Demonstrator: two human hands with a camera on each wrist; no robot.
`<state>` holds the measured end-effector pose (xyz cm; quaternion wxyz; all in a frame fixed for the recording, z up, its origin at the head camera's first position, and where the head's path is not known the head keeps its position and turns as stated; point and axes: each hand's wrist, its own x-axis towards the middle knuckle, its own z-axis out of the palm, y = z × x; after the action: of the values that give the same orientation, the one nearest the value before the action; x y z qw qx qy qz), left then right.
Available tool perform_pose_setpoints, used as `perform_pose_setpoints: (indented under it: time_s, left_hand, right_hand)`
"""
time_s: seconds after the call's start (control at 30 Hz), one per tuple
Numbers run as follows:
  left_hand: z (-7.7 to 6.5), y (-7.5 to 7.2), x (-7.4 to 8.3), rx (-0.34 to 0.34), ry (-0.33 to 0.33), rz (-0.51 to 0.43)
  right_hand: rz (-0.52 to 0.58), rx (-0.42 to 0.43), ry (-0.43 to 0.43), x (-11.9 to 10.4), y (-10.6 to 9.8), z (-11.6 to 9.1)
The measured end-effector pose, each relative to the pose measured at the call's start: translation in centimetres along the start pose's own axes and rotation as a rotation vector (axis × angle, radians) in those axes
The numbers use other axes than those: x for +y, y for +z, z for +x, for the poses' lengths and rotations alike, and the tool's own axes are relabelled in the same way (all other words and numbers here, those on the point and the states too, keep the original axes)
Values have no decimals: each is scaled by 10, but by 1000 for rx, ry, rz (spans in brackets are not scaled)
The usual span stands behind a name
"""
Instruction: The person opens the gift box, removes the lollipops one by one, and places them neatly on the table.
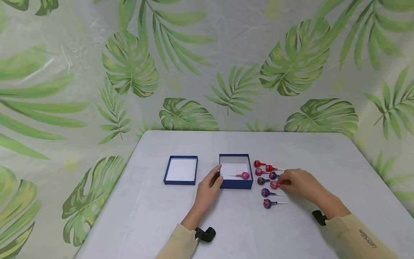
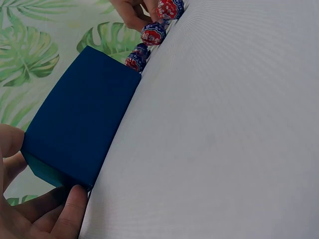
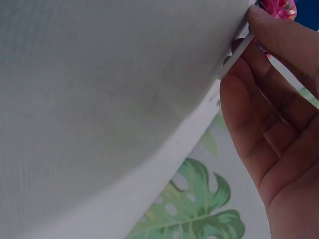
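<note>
My left hand (image 1: pixel 207 190) holds the left side of an open blue box (image 1: pixel 237 184), its fingertips at the rim and on the side wall. Inside the box lies one pink lollipop (image 1: pixel 244 175), stick pointing left. To the right of the box, my right hand (image 1: pixel 299 183) pinches the white stick (image 3: pixel 238 56) of another pink lollipop (image 1: pixel 274 184) between thumb and fingers. Around it lie red lollipops (image 1: pixel 257 163), a pink one (image 1: pixel 259 171) and several purple ones (image 1: pixel 267 203), heads to the left.
A shallow blue-rimmed lid (image 1: pixel 180 182) with a white inside lies left of the box. Everything sits on a white-covered table (image 1: pixel 129 223), with a leaf-print sheet (image 1: pixel 239 43) behind and at the sides.
</note>
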<state>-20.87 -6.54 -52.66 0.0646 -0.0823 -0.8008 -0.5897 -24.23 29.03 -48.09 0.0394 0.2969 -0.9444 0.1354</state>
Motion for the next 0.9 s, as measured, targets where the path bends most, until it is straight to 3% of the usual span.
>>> perform_pose_setpoints:
  time_s: [0.23, 0.6, 0.9]
  left_hand:
    - [0, -1, 2, -4, -4, -14]
    - [-1, 0, 2, -1, 9, -16]
    - [-1, -1, 1, 0, 3, -5]
  right_hand:
    - [-30, 14, 25, 7, 4, -3]
    - [-31, -76, 105, 1, -7, -9]
    - [-71, 14, 59, -9, -15, -8]
